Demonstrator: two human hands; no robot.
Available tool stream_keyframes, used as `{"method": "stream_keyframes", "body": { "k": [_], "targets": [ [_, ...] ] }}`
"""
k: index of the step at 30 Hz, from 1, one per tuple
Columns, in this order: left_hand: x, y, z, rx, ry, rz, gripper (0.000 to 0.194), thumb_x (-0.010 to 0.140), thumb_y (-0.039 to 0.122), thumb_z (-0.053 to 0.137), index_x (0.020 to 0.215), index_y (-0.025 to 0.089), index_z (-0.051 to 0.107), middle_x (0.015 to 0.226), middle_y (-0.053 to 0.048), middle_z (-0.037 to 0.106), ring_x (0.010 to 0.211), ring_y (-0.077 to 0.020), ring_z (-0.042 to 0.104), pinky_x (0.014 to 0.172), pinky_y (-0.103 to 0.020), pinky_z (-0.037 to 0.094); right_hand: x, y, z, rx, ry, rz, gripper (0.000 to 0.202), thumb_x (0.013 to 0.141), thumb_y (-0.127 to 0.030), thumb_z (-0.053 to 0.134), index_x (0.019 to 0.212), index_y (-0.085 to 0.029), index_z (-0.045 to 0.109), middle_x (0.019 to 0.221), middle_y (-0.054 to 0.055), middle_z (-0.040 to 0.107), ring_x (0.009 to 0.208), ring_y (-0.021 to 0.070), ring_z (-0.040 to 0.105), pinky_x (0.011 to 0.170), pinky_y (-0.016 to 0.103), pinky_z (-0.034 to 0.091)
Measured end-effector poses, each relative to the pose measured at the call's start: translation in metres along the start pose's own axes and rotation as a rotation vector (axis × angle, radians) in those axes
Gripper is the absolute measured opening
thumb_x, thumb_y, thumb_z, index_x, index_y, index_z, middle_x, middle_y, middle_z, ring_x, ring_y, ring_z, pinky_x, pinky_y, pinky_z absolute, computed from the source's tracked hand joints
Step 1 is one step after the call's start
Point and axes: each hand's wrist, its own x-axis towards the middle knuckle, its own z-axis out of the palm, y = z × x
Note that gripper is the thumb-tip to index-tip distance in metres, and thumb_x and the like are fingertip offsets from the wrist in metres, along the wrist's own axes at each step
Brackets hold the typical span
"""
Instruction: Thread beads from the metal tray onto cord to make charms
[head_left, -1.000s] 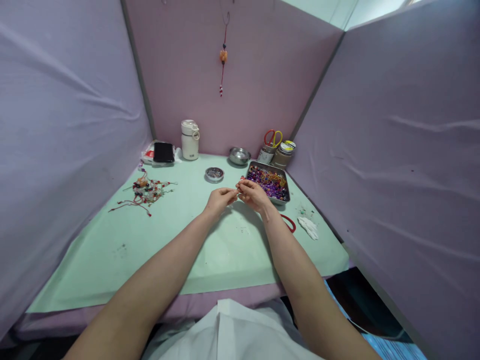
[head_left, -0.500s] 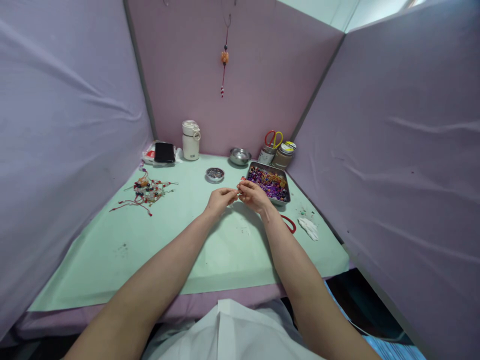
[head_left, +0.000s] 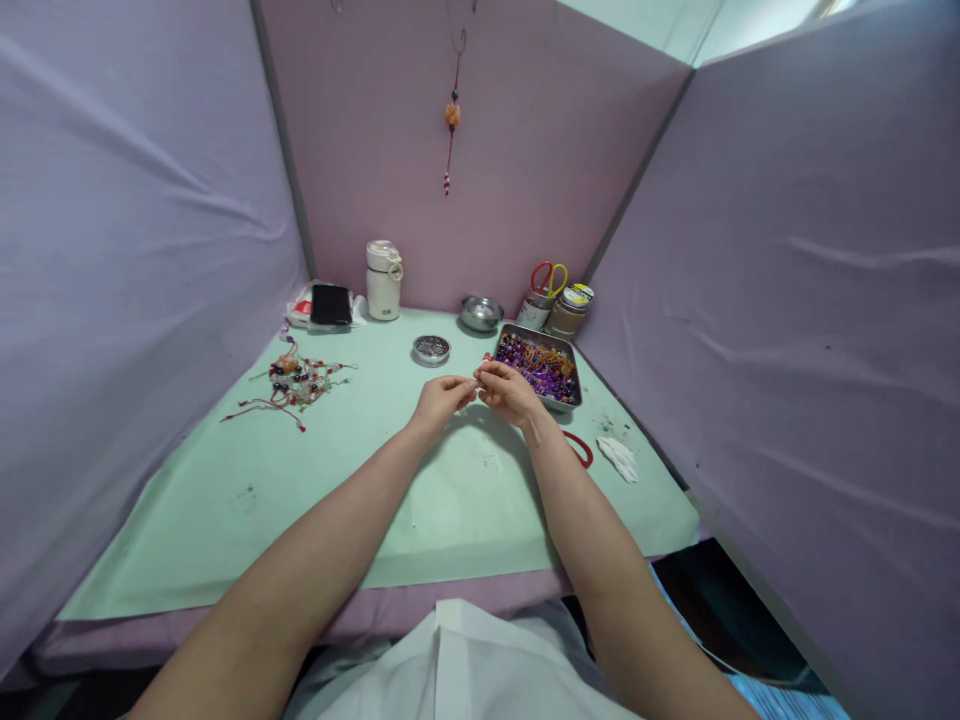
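Observation:
Above the middle of the pale green table cover [head_left: 337, 510], my left hand [head_left: 444, 398] and my right hand [head_left: 508, 389] meet at the fingertips. Both are closed in a pinch. What lies between the fingers is too small and too hidden to name; a bit of red and white shows just above my right fingertips. Close beyond my right hand stands a metal tray [head_left: 576, 398] full of purple, orange and dark beads. A round clear dish [head_left: 431, 350] of small pieces sits behind my left hand. Red-handled scissors [head_left: 581, 452] lie partly under my right forearm.
Beaded red-cord strings [head_left: 296, 383] lie at the left. Along the back stand a white bottle [head_left: 383, 282], a metal bowl [head_left: 481, 314], a can with scissors [head_left: 534, 312] and a jar [head_left: 569, 310]. A beaded cord [head_left: 452, 117] hangs on the wall. Crumpled white tissue [head_left: 618, 458] lies right.
The whole view has shifted very slightly. My hands stay together in the same place, with barely any finger movement visible.

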Motion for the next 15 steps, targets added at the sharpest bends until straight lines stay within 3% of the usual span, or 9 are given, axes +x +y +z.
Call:
{"method": "stream_keyframes", "body": {
  "k": [15],
  "targets": [
    [-0.0007,0.0012,0.0006,0.061,0.021,0.01,0.026,0.059,0.037,0.072,0.067,0.013,0.067,0.059,-0.003,0.06,0.058,-0.0111,0.05,0.058,-0.026,0.038,-0.0034,-0.0032,0.0039,-0.062,0.001,0.01,0.026,0.056,-0.026,0.082,0.074,-0.021,0.064,0.078,-0.003,0.063,0.073,0.0094,0.056,0.062,0.022,0.042]
  ]
}}
